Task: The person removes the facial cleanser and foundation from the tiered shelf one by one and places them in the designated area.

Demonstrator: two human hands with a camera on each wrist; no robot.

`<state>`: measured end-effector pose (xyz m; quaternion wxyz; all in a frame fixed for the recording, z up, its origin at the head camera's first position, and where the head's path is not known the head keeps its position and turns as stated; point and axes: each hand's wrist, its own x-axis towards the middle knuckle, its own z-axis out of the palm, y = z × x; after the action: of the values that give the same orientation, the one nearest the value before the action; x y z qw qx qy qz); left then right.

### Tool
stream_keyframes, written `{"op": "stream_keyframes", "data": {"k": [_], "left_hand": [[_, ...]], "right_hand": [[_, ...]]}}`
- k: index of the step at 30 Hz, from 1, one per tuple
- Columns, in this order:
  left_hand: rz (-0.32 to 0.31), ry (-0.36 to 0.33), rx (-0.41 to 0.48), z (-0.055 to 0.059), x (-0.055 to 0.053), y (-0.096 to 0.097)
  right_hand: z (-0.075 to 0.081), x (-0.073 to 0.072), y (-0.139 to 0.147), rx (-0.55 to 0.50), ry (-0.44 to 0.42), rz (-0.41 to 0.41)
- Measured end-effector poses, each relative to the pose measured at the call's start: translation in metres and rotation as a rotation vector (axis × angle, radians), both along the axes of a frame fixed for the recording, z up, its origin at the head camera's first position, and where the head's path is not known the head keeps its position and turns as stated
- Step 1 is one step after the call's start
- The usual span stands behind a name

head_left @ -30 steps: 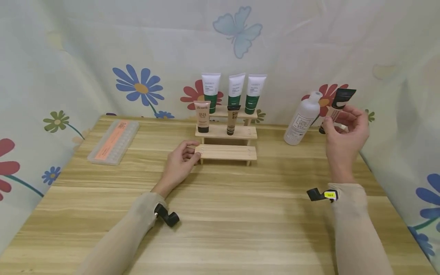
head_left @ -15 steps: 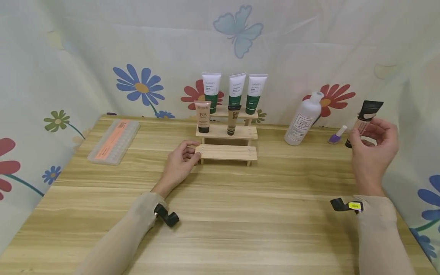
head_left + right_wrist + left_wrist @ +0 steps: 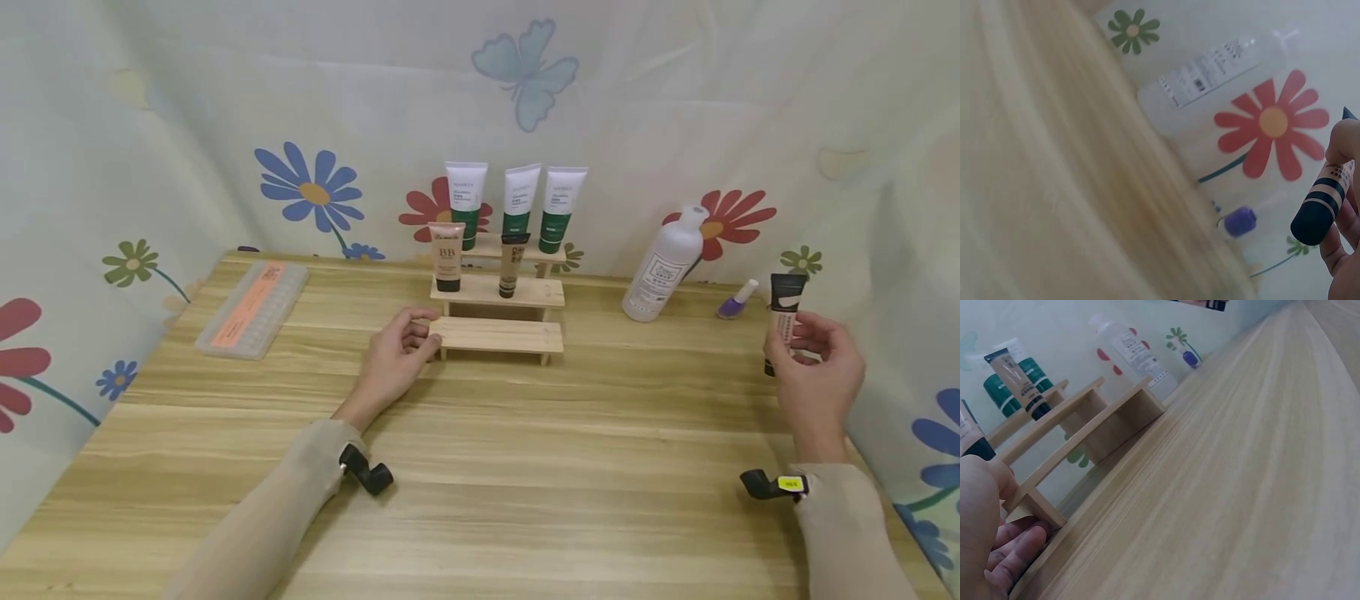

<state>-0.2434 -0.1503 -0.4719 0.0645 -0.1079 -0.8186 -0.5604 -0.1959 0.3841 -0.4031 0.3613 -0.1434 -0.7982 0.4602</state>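
Compared with half a second ago, the right hand (image 3: 821, 371) is nearer to the person, and the black-and-beige tube (image 3: 784, 327) comes with it and is more upright. This hand pinches the tube between thumb and fingers, cap downward, and it seems to be above the worktop (image 3: 540, 467). Just beyond this hand, to its left, is the nail polish (image 3: 733, 305); farther to the left stands the white bottle (image 3: 663, 267). As before, the left hand (image 3: 397, 354) grips the near left end of the wooden stand (image 3: 498, 336), its fingers curled there. From this hand, the stand rises away to the right. I judge the work as partly done: three white-and-green tubes (image 3: 521, 198) on the top step and two small tubes (image 3: 447, 257) on the middle one are already placed, while the held tube is not yet on the stand.
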Motion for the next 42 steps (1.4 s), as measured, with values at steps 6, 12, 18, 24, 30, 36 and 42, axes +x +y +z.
{"op": "stream_keyframes", "data": {"k": [6,12,18,24,30,36,42], "left_hand": [[-0.001,0.003,0.003,0.0,0.0,0.0],[-0.002,0.005,0.003,0.0,0.0,0.0],[-0.005,0.008,0.014,0.001,0.0,-0.001],[-0.007,0.01,0.025,0.002,0.0,-0.001],[-0.01,-0.001,0.027,0.001,0.001,0.0],[-0.009,-0.002,0.027,0.001,0.001,0.0],[-0.007,-0.009,0.024,0.002,0.001,0.001]], "right_hand": [[-0.028,-0.002,0.022,0.003,-0.094,0.009],[-0.045,-0.002,0.032,0.022,-0.145,0.022],[-0.052,-0.006,0.036,0.03,-0.157,0.051],[-0.054,-0.006,0.038,0.059,-0.258,0.071],[-0.056,-0.003,0.039,0.082,-0.334,0.091],[-0.056,-0.004,0.041,0.106,-0.34,0.113],[-0.057,-0.003,0.041,0.111,-0.329,0.112]]}}
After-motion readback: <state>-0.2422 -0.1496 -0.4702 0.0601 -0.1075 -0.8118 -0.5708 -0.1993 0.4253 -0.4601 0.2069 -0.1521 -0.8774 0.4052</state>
